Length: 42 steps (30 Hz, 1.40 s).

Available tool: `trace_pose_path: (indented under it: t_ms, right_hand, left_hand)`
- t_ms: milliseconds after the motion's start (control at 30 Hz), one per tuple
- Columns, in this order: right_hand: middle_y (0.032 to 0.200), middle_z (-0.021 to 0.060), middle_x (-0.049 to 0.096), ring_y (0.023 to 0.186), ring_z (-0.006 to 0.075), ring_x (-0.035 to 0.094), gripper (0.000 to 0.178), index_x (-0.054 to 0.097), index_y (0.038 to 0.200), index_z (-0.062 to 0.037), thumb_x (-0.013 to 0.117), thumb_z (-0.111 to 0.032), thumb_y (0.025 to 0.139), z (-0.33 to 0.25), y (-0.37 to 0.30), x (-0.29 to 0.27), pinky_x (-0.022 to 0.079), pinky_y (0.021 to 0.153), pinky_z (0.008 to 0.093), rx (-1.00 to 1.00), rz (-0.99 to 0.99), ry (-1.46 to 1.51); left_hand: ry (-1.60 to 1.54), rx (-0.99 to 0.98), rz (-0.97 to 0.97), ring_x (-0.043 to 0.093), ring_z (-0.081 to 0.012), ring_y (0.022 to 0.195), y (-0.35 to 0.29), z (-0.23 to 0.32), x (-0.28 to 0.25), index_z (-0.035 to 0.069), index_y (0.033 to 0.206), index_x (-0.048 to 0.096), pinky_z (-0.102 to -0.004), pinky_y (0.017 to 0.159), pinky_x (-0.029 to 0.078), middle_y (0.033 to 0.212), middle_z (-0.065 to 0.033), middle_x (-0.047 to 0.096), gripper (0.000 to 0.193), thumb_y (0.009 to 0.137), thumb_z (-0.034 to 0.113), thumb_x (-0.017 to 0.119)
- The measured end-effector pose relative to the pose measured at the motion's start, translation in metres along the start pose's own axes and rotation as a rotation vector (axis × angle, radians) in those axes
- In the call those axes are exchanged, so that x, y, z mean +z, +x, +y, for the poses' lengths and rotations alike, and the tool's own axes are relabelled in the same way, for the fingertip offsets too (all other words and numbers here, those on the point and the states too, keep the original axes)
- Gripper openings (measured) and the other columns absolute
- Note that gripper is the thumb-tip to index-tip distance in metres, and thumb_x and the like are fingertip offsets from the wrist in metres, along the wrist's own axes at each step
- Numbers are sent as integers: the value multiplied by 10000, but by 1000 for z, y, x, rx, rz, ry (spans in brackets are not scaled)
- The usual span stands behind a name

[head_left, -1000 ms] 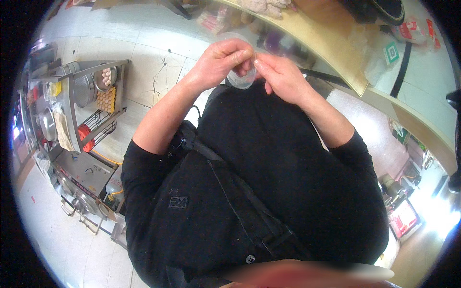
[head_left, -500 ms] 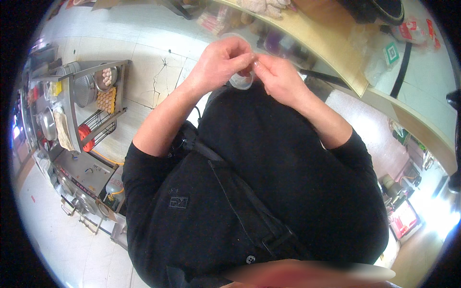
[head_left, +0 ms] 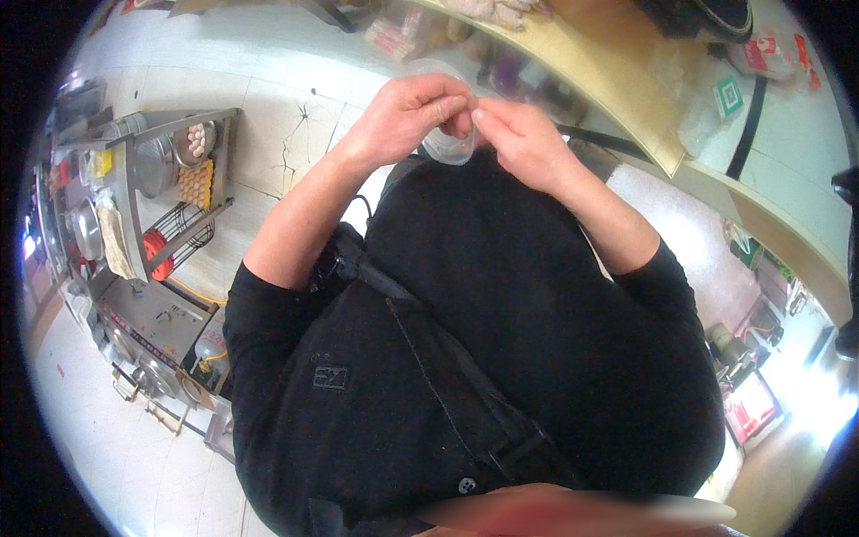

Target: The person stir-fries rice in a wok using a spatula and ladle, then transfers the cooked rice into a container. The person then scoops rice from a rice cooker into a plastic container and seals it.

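Clear, thin plastic is what both hands are working in the head view: a small round transparent plastic cup (head_left: 450, 143), held in front of the chest above the floor. The left hand (head_left: 407, 112) and the right hand (head_left: 519, 139) are pinching its rim with closed fingers. Squeezing too hard could be crumpling it; slack fingertips could be letting it drop.
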State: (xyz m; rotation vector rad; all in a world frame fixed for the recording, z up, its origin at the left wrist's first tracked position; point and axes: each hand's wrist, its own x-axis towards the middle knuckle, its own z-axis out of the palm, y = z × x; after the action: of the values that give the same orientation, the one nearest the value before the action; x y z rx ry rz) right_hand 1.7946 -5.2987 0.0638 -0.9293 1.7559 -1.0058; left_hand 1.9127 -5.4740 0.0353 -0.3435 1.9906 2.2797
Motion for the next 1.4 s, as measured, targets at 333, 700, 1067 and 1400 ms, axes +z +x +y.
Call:
trace_pose_path:
  t_ms: [333,700,1067,1400]
  right_hand:
    - [1007,112,697,713,160,667,412,632,1135,25,433,-325,1047,15,6,-14,538,498,266,209,-5,343]
    - [900,115,671,722,184,691,403,625,1038,37,453,-327,1032,34,9,-14,533,471,272,298,56,405]
    - [940,127,686,749,194,713,414,627,1047,40,461,-339,1034,37,7,-19,523,459,261,258,26,462]
    - [926,112,700,743,183,712,420,636,1013,32,473,-355,1026,39,7,-21,516,457,257,259,31,462]
  left_hand:
    - [-67,-59,-26,609,-110,767,15,-3,13,-14,1019,651,-267,722,515,862,-37,655,164,996,131,576]
    - [-92,-192,5,647,-115,742,32,-13,15,3,1019,664,-265,704,542,857,-46,683,195,974,190,629]
    - [-133,-160,-35,628,-100,734,34,-15,14,11,1031,667,-257,699,535,846,-30,668,184,978,181,618]
    - [-122,-158,-62,627,-113,739,39,-14,16,5,1029,638,-272,682,544,831,-34,653,224,994,224,608]
